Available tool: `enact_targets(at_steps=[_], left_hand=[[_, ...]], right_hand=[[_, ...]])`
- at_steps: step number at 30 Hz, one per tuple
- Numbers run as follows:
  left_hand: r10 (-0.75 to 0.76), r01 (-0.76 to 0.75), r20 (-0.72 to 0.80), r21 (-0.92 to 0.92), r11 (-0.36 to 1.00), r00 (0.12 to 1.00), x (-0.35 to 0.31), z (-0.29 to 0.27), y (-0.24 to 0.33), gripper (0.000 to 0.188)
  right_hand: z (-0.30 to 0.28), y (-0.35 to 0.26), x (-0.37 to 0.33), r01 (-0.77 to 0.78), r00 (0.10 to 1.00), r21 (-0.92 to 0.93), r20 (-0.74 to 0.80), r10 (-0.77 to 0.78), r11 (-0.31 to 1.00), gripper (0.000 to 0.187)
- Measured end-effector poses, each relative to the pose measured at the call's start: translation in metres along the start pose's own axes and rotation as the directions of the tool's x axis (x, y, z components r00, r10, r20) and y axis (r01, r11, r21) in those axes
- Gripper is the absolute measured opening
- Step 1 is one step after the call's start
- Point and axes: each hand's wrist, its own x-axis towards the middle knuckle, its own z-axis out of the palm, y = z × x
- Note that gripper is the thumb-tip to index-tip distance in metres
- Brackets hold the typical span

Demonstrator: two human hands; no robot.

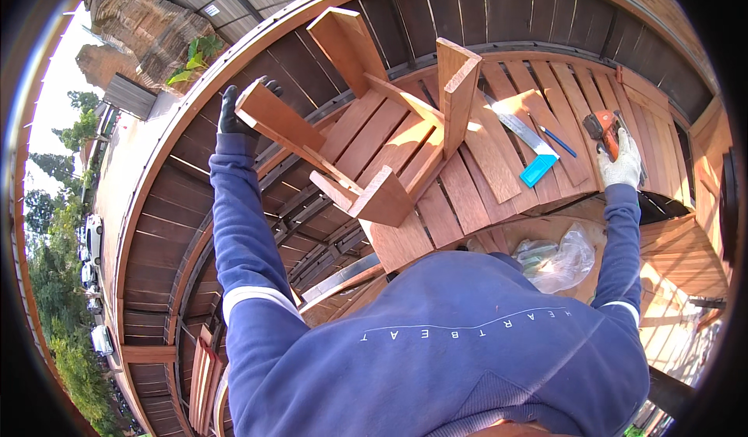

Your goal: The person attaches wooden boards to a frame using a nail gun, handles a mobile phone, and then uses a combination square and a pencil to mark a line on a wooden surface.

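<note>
Upside down on the slatted wooden bench, a small stool-like wooden frame (405, 106) points its several legs upward. My left hand (238, 111), in a black glove, grips the end of its left leg, fingers partly hidden behind the wood. Over at the right, my right hand (622, 164) wears a white glove and is closed around an orange and dark hand tool (602, 129), whose exact kind I cannot make out. Between the frame and that tool lie a try square (522, 134) with a blue handle and a blue pencil (558, 141).
Loose boards (489, 166) lie on the slatted bench (456, 207). A clear plastic bag (557, 258) rests below its near edge. Dark slatted walling (499, 8) curves behind, and stacked wood strips (204, 378) stand at the lower left.
</note>
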Motion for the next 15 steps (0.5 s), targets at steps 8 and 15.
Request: enact_targets(at_steps=[8,15], left_hand=[[-0.186,0.187,0.293,0.027,0.982,0.938,0.036,0.010,-0.013,0.061],[-0.074,0.046,0.339,0.088,0.995,0.938,0.017,0.022,-0.006,0.054]], right_hand=[[-0.114,-0.289,-0.130,0.135,0.864,0.821,0.176,-0.472,0.554,0.103],[-0.108,-0.387,-0.156,-0.096,0.936,0.920,0.214,-0.279,0.380,0.109]])
